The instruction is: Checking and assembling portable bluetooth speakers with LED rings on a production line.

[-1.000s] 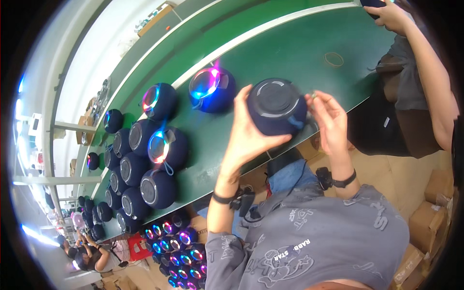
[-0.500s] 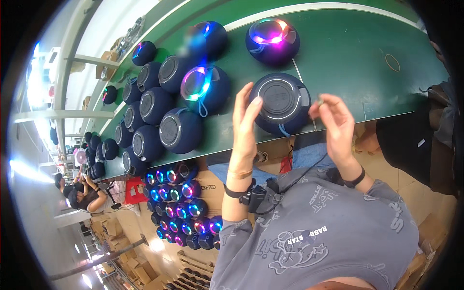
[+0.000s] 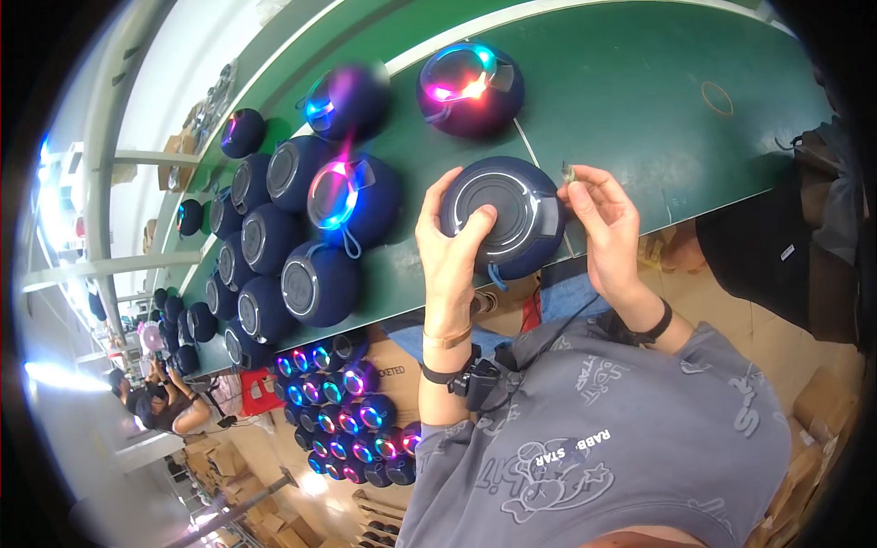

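In front of me a round dark-blue portable speaker (image 3: 512, 210) sits unlit on the green bench, its black ringed face up and a blue strap loop at its near side. My left hand (image 3: 449, 247) grips its left side, with the thumb pressed onto the face. Beside the speaker's right edge, my right hand (image 3: 605, 224) pinches a small greenish piece (image 3: 568, 173) between thumb and fingers. The piece is too small to name. Just beyond stands another speaker (image 3: 484, 91) with its ring lit in colours.
Several more speakers (image 3: 269, 239) crowd the bench to the left, some lit. Below the bench edge, rows of lit speakers (image 3: 347, 420) stand by a cardboard box (image 3: 397, 365). A rubber band (image 3: 717, 99) lies on the bench at the far right. Another person's dark clothing (image 3: 767, 265) shows at right.
My left hand has closed onto the speaker, its thumb now on the face. My right hand still pinches the small piece near the speaker's edge. The whole view has shifted slightly.
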Demonstrator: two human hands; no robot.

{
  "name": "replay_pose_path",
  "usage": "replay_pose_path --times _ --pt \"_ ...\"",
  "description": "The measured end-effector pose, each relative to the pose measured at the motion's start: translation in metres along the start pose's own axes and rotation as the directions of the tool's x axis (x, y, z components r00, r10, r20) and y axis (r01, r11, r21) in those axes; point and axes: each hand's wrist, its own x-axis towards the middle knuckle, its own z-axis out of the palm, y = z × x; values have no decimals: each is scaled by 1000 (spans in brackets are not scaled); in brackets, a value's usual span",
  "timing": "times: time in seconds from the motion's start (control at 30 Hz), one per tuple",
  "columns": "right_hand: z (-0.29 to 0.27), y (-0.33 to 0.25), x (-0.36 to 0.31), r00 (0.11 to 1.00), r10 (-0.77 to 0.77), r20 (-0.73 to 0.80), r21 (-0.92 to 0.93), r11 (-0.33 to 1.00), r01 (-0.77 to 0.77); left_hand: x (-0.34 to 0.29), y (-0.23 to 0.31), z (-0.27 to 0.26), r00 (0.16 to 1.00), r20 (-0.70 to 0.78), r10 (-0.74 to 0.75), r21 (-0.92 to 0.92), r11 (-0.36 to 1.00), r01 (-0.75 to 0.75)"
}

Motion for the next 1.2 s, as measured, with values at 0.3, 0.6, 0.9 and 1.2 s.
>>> replay_pose_path --times 0.3,0.6,0.9,1.2 --pt "-7 -2 8 998 -4 59 -40 999 6 -13 3 -6 995 -27 100 172 981 -94" --pt "-10 16 11 997 -75 8 -243 967 75 -60 -6 -25 887 -27 460 659 676 -330" --pt "-36 0 63 957 -209 201 -368 889 271 -284 -106 -201 246 -809 533 587 718 375" --pt "-16 -24 65 912 -248 326 -422 826 375 -326 -318 -331 -121 -917 381 138 586 799"
